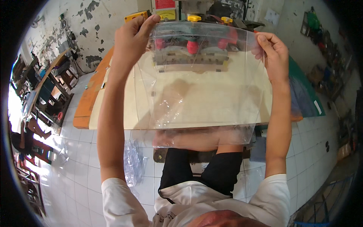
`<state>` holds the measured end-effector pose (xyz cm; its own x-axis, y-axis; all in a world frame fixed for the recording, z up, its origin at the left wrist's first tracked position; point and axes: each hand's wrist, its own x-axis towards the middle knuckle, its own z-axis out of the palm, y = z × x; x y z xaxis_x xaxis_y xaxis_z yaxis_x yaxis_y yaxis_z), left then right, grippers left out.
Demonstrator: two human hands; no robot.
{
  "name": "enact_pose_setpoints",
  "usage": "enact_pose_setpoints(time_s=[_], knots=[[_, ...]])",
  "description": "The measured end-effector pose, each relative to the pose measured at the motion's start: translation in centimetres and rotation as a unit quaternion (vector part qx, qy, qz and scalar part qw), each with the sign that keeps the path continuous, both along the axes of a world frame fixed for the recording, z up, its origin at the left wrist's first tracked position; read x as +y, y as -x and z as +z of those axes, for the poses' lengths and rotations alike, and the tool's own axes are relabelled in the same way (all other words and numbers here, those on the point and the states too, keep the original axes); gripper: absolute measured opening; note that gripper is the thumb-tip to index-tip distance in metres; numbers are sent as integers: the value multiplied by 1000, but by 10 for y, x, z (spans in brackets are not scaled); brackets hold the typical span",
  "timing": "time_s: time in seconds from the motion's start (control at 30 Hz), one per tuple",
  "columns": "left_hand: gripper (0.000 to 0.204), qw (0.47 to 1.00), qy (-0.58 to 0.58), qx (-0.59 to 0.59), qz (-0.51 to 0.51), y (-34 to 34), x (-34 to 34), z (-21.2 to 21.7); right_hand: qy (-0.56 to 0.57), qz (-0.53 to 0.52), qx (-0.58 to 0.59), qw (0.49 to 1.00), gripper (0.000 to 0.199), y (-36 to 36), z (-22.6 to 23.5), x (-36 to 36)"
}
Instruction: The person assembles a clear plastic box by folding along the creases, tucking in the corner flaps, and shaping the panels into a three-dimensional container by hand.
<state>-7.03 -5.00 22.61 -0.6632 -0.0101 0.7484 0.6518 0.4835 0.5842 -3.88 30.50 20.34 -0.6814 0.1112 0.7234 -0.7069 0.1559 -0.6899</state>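
A clear plastic bag or sleeve (204, 94) hangs stretched between my raised hands, and the table and my legs show through it. At its upper left corner my left hand (132, 38) is closed, thumb pointing up along the edge. My right hand (273, 53) pinches the upper right corner between thumb and fingers. Behind the plastic, at the table's far side, stands a machine with red knobs (192, 47) and a metal bar (189, 60) low across its front. Whether the plastic is open along its top edge I cannot tell.
The pale table top (113, 102) has an orange wooden edge (84, 113). A green sheet (308, 92) lies at its right. Crumpled clear plastic (133, 160) is on the tiled floor at left. Another person (26, 136) sits at the far left. Yellow knobs (194, 18) top the machine.
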Motion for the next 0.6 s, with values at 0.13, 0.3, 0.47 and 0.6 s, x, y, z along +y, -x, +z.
enact_pose_setpoints(time_s=[0.13,0.3,0.47,0.6], knots=[[38,967,52,-155,-196,8,-22,3,-114,59,-76,989,26,1,13,18],[31,948,132,-144,-251,13,-37,15,-290,115,-94,946,31,6,39,25],[28,944,210,-102,-234,25,-48,34,-339,114,-49,932,21,11,54,25],[23,953,210,-29,-215,33,-56,43,-350,59,-71,932,23,11,63,32]])
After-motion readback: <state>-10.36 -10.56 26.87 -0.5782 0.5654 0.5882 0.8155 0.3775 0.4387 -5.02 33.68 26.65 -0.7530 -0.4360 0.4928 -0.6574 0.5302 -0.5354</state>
